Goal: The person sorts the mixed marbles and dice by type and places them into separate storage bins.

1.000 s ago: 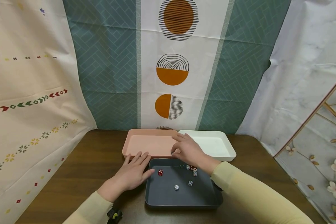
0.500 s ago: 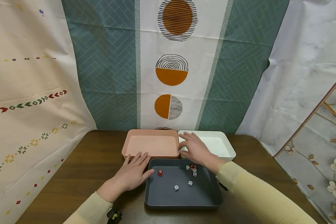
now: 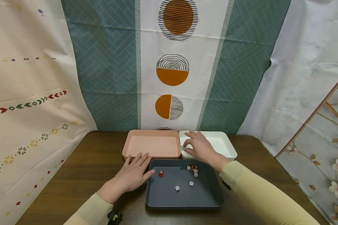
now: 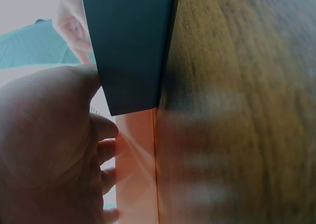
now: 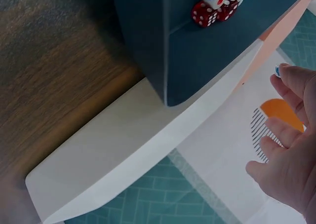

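Note:
My right hand [image 3: 200, 147] is over the left part of the white tray [image 3: 228, 145], pinching a small blue die [image 5: 278, 71] between thumb and index finger; its other fingers are spread. Beside those fingertips a small pale green thing [image 3: 182, 147] shows at the white tray's left end. My left hand [image 3: 132, 175] has its fingers straight, their tips at the near rim of the pink tray [image 3: 155, 143], thumb at the left rim of the dark grey tray [image 3: 202, 198]. A red die [image 3: 161, 173] and two white dice [image 3: 177, 188] lie apart in the grey tray.
More dice, red [image 5: 204, 14], white [image 3: 195, 172] and dark green [image 3: 183, 167], cluster near the grey tray's far side. The pink and white trays stand side by side behind it on a wooden table [image 3: 81, 175]. Patterned cloths [image 3: 110, 78] hang around the table.
My right hand has moved to the right, from over the pink tray's right end to over the white tray, still pinching the die. My left hand has stayed put.

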A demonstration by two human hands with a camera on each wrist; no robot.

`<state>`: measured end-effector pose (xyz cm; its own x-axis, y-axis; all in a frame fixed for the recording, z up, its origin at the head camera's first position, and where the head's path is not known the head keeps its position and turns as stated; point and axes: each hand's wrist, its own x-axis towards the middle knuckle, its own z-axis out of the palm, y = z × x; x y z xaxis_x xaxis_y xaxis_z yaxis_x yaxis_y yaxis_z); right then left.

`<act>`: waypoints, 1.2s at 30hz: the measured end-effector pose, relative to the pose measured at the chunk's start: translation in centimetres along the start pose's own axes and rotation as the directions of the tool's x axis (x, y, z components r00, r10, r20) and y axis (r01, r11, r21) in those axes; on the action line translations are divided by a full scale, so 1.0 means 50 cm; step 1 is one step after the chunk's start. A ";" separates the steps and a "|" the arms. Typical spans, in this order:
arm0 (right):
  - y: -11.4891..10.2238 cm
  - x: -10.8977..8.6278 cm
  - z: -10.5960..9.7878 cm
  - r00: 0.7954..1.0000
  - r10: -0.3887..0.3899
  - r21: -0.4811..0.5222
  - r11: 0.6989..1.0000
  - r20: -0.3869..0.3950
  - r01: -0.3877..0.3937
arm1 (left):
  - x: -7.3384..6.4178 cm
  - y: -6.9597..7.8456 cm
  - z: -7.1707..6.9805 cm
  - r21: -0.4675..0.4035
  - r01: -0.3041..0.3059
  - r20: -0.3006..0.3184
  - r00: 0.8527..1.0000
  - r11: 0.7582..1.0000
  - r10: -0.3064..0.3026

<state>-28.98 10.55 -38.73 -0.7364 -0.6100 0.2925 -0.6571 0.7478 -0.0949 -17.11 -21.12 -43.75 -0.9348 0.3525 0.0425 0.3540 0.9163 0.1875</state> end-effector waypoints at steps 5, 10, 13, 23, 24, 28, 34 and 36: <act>0.012 0.001 -0.003 1.000 0.026 0.002 1.000 -0.001 -0.026 | 0.001 -0.001 0.001 -0.010 0.006 0.004 1.000 1.000 -0.006; 0.026 0.002 0.000 0.999 0.042 -0.015 0.999 0.008 -0.042 | 0.001 -0.002 0.002 -0.014 0.007 0.011 1.000 1.000 -0.007; 0.035 0.004 0.002 0.998 0.058 -0.024 0.998 0.019 -0.057 | 0.003 -0.003 0.002 -0.006 0.007 0.011 1.000 1.000 -0.006; 0.056 0.012 0.009 0.990 0.128 -0.039 0.991 0.064 -0.126 | 0.006 -0.006 0.001 0.003 0.002 0.009 1.000 1.000 -0.002; 0.058 0.014 0.011 0.990 0.128 -0.039 0.991 0.064 -0.126 | 0.006 -0.006 0.000 0.004 0.003 0.008 1.000 1.000 -0.003; 0.066 0.020 0.017 0.992 0.116 -0.041 0.993 0.055 -0.114 | 0.006 -0.004 -0.004 0.006 0.007 0.004 1.000 1.000 -0.007; 0.077 0.022 0.021 0.991 0.127 -0.055 0.991 0.052 -0.125 | 0.007 0.003 -0.004 -0.002 0.002 0.010 1.000 1.000 -0.002; 0.080 0.025 0.023 0.990 0.133 -0.055 0.990 0.054 -0.130 | 0.007 0.003 -0.003 0.004 0.003 0.011 1.000 1.000 -0.003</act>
<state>-32.73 12.46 -39.83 -0.8251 -0.5183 0.2250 -0.5457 0.8342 -0.0797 -17.41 -20.89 -43.57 -0.9356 0.3517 0.0316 0.3514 0.9180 0.1837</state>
